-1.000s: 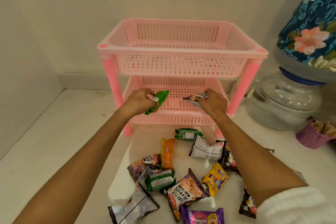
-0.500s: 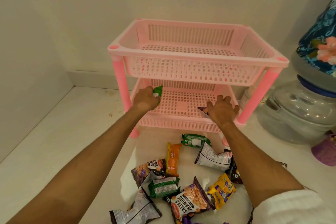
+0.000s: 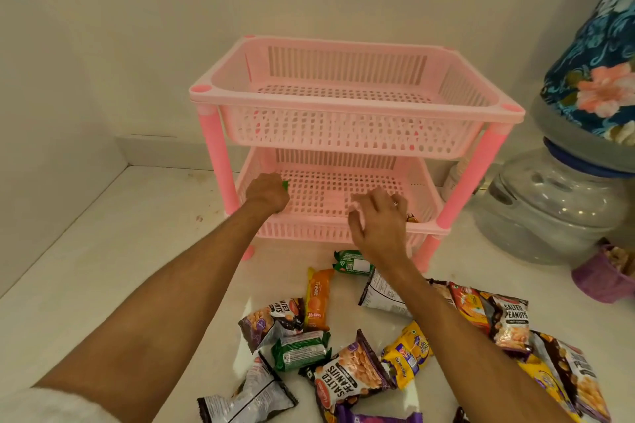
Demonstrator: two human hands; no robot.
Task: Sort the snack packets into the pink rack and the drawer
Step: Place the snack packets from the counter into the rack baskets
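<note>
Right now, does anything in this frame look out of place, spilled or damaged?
Nothing looks damaged or spilled. The snack packets lie in a loose unsorted heap on the counter in front of the pink rack, whose top tier is empty. That fits sorting in progress.

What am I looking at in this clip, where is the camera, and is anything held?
There is no machine. One camera worn on a person's head looks down at their bare hands. A pink rack with two shelves stands on a white counter. Loose snack packets lie in front of it. The left hand reaches into the lower shelf, closed on a green packet that barely shows. The right hand is open over that shelf and holds nothing. No drawer is visible.
</note>
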